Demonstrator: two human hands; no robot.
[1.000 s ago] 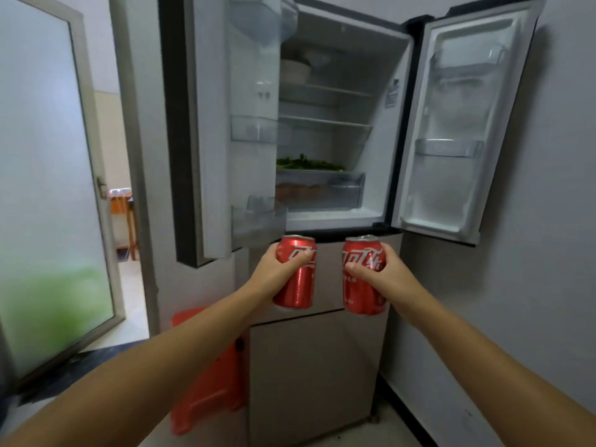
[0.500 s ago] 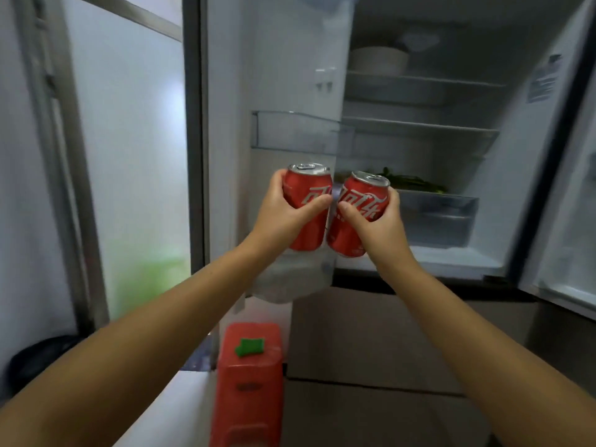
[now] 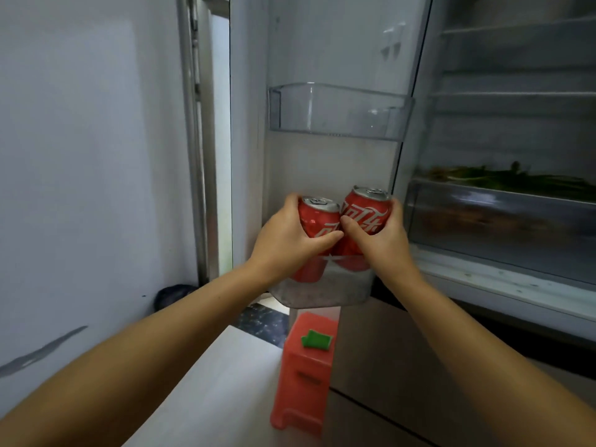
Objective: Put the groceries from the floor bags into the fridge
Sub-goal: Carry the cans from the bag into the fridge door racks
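Observation:
Two red soda cans stand side by side in the lowest clear bin (image 3: 322, 293) of the fridge's open left door. My left hand (image 3: 287, 238) grips the left can (image 3: 317, 217), whose base shows through the bin's front wall. My right hand (image 3: 379, 238) grips the right can (image 3: 366, 214), which tilts a little to the left and sits slightly higher. The two cans touch each other. The fridge interior (image 3: 516, 130) opens to the right.
An empty clear door bin (image 3: 338, 111) hangs above the cans. Green vegetables (image 3: 503, 180) lie on the crisper drawer (image 3: 500, 217) inside. A red plastic stool (image 3: 306, 372) with a green patch stands on the floor below the door. A wall and door frame are at left.
Both hands have carried the cans down and into the lower door bin. The view has moved closer to the left door.

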